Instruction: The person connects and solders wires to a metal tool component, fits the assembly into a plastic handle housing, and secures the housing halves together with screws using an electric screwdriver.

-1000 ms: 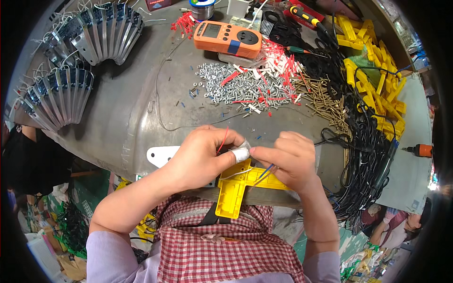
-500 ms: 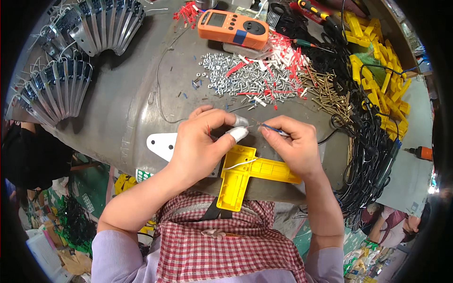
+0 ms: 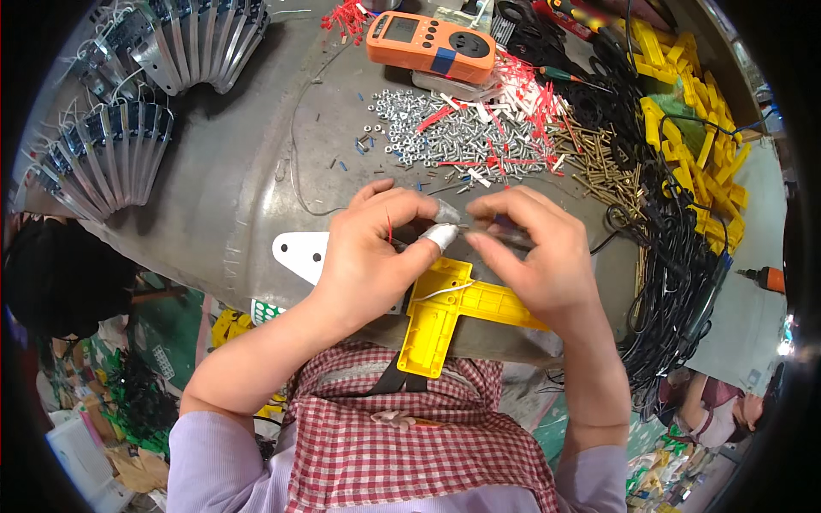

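My left hand (image 3: 368, 244), with silvery-white tape round its thumb and index finger, pinches a thin wire end (image 3: 463, 226). A short red wire (image 3: 389, 229) sticks up beside its fingers. Close on the right is my right hand (image 3: 534, 244), its thumb and index tips a little apart and facing the wire end. A bluish smear (image 3: 509, 226) shows inside its curled fingers; motion blur hides whether it grips that. Below both hands lies a yellow T-shaped plastic housing (image 3: 432, 329), open side up, overhanging the table's front edge. A white wire (image 3: 445, 291) crosses it.
A white plate with dark holes (image 3: 295, 254) lies left of my hands. Beyond are loose screws and nuts (image 3: 445, 137), an orange meter (image 3: 428, 47) and brass-coloured pins (image 3: 599, 162). Black cables (image 3: 663, 291) and yellow housings (image 3: 684, 145) fill the right. Finned metal parts (image 3: 111, 162) stand far left.
My right hand has moved in against the left fingertips. The blue wire, earlier plain between its thumb and index finger, is now only a blur. The whole view has shifted slightly.
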Demonstrator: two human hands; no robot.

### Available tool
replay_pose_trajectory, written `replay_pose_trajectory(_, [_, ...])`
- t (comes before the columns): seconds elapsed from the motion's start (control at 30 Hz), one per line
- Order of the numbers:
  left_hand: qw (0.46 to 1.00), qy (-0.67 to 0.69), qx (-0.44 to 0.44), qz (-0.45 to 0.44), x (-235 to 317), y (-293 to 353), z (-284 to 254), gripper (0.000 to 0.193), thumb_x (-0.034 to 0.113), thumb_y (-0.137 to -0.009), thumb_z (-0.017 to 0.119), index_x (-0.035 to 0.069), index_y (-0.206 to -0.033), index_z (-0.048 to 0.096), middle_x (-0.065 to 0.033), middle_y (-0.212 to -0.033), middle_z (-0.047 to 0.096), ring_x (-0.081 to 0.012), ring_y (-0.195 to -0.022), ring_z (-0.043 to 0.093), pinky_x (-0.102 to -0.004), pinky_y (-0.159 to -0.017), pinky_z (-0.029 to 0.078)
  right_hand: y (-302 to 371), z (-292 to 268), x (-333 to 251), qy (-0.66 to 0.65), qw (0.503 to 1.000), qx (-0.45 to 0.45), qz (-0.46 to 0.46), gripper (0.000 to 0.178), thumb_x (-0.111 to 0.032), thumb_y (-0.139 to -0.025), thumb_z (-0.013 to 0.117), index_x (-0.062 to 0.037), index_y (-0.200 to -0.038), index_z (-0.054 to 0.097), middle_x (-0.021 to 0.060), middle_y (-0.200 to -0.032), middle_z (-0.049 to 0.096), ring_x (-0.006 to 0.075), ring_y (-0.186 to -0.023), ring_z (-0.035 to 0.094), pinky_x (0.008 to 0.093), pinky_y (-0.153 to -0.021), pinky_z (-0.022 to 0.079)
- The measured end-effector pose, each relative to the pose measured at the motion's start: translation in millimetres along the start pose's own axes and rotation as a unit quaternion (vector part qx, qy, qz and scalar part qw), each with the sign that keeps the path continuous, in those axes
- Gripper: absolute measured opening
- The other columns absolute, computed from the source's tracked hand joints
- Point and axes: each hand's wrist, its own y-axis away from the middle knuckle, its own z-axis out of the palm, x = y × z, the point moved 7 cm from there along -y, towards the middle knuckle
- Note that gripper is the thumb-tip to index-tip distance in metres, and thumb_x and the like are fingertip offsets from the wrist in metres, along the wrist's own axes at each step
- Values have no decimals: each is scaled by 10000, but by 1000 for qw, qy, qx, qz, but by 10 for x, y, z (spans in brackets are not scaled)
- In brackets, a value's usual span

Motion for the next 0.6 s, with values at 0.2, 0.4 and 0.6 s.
replay_pose_trajectory(0.2, [991,-103,2,80,97,32,8,163,15,-753,656,27,-907,603,-19,-795,612,-116,-777,584,-396,-992,368,-8,96,175,-167,969,-47,175,56,-59,-800,646,-13,-824,623,19,-702,575,31,-563,472,208,-474,344])
replay_pose_trajectory(0.4, [999,37,12,26,34,101,44,478,-66,-762,610,23,-1186,408,-84,-968,606,-167,-909,595,-285,-821,465,31,228,252,-274,922,-85,261,57,-52,-808,631,1,-819,614,-70,-658,497,-17,-560,379,181,-471,297])
replay_pose_trajectory(0.6, [997,59,13,39,64,115,41,565,-77,-753,591,25,-1250,342,-101,-957,610,-174,-908,595,-293,-811,465,33,249,260,-279,919,-92,263,70,-60,-805,632,3,-825,611,-71,-658,488,-13,-589,398,179,-498,322])
